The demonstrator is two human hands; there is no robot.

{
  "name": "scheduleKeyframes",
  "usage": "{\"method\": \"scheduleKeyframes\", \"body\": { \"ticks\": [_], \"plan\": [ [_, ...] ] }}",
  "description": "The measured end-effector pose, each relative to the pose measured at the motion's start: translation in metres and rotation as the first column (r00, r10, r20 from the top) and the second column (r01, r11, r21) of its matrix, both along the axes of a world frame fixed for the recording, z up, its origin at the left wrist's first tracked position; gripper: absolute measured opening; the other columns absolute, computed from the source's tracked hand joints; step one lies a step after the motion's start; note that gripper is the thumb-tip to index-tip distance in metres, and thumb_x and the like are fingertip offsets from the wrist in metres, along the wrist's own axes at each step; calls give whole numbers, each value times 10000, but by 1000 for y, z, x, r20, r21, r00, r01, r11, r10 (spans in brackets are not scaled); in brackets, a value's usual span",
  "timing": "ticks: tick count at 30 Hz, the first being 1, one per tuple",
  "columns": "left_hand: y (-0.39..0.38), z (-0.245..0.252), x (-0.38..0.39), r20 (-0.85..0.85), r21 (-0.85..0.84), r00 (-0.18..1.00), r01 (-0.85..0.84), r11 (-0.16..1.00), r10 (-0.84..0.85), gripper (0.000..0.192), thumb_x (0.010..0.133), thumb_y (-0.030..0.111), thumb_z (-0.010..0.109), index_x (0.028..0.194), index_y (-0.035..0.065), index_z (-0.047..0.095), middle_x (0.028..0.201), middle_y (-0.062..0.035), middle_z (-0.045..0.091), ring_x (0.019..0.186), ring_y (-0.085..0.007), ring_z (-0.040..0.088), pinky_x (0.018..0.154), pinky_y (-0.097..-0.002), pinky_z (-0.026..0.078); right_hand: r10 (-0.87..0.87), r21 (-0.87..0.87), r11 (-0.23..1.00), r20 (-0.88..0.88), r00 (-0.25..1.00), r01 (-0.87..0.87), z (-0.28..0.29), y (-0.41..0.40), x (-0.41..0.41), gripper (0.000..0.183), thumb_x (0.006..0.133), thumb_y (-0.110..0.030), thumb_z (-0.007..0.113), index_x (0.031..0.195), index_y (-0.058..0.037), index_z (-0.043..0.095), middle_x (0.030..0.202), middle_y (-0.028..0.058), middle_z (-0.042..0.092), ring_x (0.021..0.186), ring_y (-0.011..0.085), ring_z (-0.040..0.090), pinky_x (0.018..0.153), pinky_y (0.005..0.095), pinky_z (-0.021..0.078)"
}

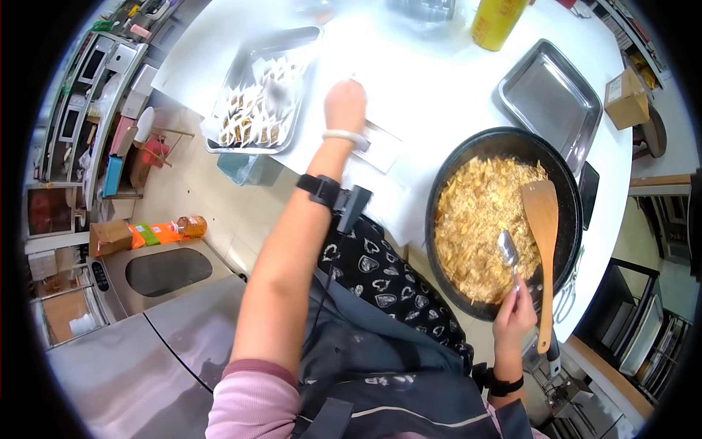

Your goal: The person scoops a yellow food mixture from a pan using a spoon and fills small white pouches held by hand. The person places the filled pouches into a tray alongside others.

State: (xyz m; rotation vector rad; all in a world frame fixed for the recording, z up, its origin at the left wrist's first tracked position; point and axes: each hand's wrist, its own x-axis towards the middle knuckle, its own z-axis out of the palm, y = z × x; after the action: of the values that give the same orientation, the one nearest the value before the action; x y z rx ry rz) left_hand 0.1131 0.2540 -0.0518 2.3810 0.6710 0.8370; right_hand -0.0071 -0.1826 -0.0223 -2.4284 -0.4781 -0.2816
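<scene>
In my right hand [515,315] is a metal spoon [508,248], its bowl resting on a golden, shredded food mixture [477,219]. A large black pan [433,219] holds the mixture. Across the pan's right side lies a wooden spatula [540,219], its handle reaching over the rim beside my right hand. My left hand [345,104] is stretched out over the white table [439,93]; its fingers are mostly hidden behind the back of the hand. Under that wrist lies a flat white square item [381,148]. Left of it, a metal tray [290,131] holds many white paper pieces [258,110], several with brown filling.
A bare metal tray [548,90] sits beyond the pan. At the table's far side stand a yellow cylinder [496,24] bearing writing and a clear container [422,10]. A dark flat object [588,195] and scissors [566,299] lie right of the pan. A cardboard box [627,99] is at the right.
</scene>
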Motion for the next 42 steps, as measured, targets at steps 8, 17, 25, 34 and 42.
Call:
{"method": "scheduleKeyframes", "body": {
  "ticks": [8,17,25,34,42],
  "plan": [
    [195,48,-21,-270,456,878,-244,856,395,357,878,267,428,834,-24,630,868,-246,636,849,-391,602,749,-465,455,17,0,1000,-16,1000,-17,6,3,2,262,849,63,511,1096,73,597,711,135,613,554,195,578,526,277,446],
    [290,-14,-24,-740,497,552,63,865,385,223,762,138,559,909,-16,624,912,-265,638,923,-397,618,804,-460,490,-8,-37,999,-106,994,4,0,-4,2,255,849,70,493,1083,103,590,675,144,584,535,198,551,504,280,427],
    [209,17,-44,-246,662,968,133,738,45,416,932,346,387,1021,-2,596,953,-255,638,949,-418,595,784,-483,462,-28,-52,998,-85,996,23,-1,0,1,238,850,74,507,1066,85,606,710,139,612,555,188,579,533,271,459],
    [-71,33,-89,-772,-27,472,644,764,-426,142,801,202,613,817,62,634,857,-126,626,830,-276,614,735,-376,496,-50,11,999,39,998,49,-5,3,-1,216,840,46,541,1032,44,639,699,117,616,549,172,582,515,271,453],
    [-170,28,-129,-794,12,468,650,760,-388,435,778,324,643,1083,23,565,1034,-139,514,964,-259,530,772,-342,472,-53,46,998,125,991,48,-10,1,1,198,825,4,582,1008,2,658,762,143,657,574,218,625,543,290,486]
  ]
}}
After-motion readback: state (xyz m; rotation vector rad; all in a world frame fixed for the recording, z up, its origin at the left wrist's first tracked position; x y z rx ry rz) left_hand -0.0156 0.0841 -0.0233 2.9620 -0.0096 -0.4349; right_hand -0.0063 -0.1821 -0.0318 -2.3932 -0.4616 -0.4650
